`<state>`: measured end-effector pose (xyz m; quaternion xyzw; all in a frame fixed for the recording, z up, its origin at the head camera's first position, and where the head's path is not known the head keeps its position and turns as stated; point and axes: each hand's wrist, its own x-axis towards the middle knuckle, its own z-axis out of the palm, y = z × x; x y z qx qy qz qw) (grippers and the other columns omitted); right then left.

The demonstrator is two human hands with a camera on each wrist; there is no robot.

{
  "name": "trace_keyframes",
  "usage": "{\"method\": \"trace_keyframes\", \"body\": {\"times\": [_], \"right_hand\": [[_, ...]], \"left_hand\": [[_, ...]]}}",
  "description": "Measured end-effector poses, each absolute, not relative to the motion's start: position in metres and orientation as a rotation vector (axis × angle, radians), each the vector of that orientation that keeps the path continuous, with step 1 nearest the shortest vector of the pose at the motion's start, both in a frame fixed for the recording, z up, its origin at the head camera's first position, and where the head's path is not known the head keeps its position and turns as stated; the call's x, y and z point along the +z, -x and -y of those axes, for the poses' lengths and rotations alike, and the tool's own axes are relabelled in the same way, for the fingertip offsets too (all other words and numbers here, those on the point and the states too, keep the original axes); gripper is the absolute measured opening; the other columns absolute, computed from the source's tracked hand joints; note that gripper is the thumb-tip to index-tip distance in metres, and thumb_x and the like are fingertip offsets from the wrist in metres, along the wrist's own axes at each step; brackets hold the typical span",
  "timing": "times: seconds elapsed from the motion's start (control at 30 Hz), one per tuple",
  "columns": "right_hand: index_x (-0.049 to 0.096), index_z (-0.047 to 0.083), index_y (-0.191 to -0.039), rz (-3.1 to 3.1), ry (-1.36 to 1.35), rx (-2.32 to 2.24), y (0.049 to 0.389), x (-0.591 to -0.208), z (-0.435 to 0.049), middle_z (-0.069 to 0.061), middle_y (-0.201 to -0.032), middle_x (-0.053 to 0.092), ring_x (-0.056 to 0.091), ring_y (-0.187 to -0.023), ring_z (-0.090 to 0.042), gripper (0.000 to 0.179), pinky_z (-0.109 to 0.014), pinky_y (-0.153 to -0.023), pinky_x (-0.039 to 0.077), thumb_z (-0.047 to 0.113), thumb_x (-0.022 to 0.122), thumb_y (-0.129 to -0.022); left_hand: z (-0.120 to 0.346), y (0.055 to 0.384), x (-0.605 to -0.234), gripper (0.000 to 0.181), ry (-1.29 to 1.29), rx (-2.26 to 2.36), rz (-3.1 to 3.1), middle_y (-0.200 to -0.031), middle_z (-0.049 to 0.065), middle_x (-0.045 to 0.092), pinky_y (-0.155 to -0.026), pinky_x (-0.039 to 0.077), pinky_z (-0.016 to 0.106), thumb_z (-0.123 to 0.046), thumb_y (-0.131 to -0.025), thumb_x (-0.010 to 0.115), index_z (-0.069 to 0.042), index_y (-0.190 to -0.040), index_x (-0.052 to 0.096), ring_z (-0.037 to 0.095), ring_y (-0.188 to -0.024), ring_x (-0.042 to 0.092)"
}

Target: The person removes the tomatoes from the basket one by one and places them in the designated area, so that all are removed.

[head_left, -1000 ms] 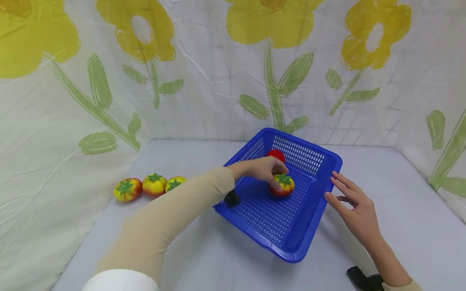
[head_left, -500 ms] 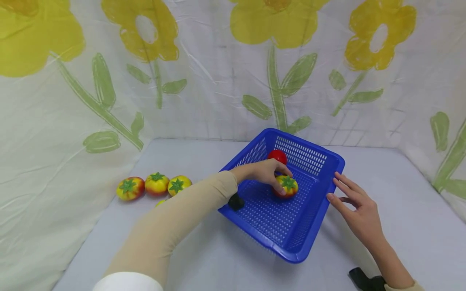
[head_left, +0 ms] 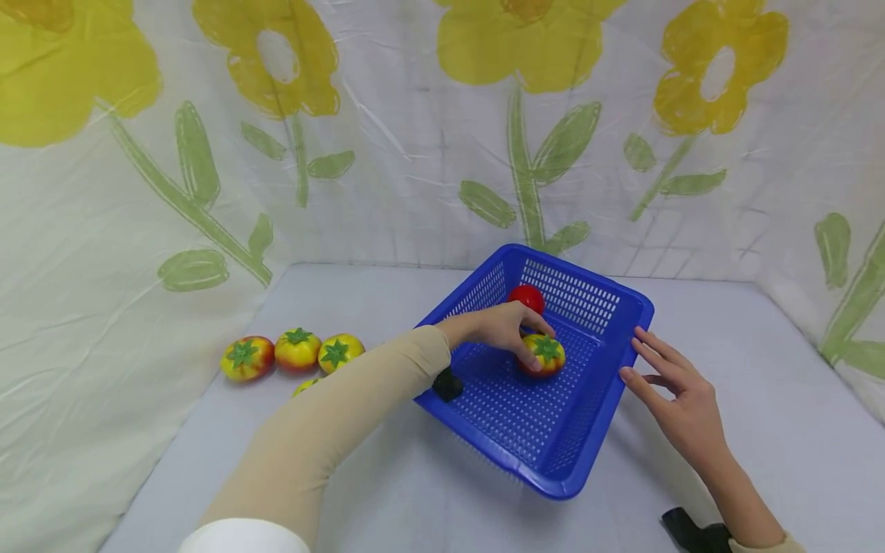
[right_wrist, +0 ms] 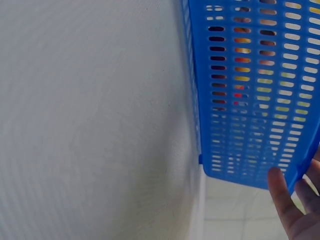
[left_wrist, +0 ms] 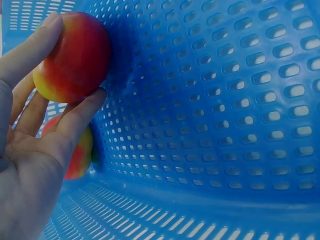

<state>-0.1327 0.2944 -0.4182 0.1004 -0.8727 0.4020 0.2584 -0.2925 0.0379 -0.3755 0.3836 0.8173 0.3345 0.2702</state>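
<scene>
My left hand [head_left: 501, 326] reaches into the blue plastic basket [head_left: 598, 430] and holds a red-and-yellow toy tomato [head_left: 551, 357] with a green star-shaped top. In the left wrist view, the thumb and fingers lie around this tomato [left_wrist: 82, 55], close over the perforated floor. A second, redder fruit [head_left: 527, 296] sits behind it against the far wall; the left wrist view shows its red and yellow side [left_wrist: 80, 157]. Straight fingers of my right hand [head_left: 681, 399] touch the basket's right rim from outside. In the right wrist view, fingertips [right_wrist: 280, 182] meet the slotted outer wall.
Left of the basket, several similar toy tomatoes [head_left: 299, 350] lie on the white table [head_left: 387, 491]; my left sleeve [head_left: 346, 418] partly covers one. A flowered white cloth [head_left: 387, 192] hangs behind. Black wrist-camera parts [head_left: 691, 530] show at the right wrist.
The head view has shifted slightly, then stayed nearly still. Left hand, tomato and right hand keep almost the same places at the basket.
</scene>
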Motion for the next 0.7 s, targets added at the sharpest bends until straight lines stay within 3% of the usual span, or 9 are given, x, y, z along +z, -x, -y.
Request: {"method": "trace_keyframes", "body": {"times": [0.7], "right_hand": [[0.056,0.015,-0.141,2.376,-0.267,1.108,0.1356,-0.4201,-0.2966,0.0,-0.148,0.046,0.041,-0.128,0.003,0.057,-0.006,-0.082,0.042,0.006,0.075,-0.088]], "left_hand": [[-0.036,0.2946,-0.3766,0.055,-1.022,0.911,-2.193,-0.118,-0.006,0.065,-0.084,0.05,0.02,-0.02,-0.078,0.085,-0.015,-0.13,0.067,0.013,-0.103,0.058]]}}
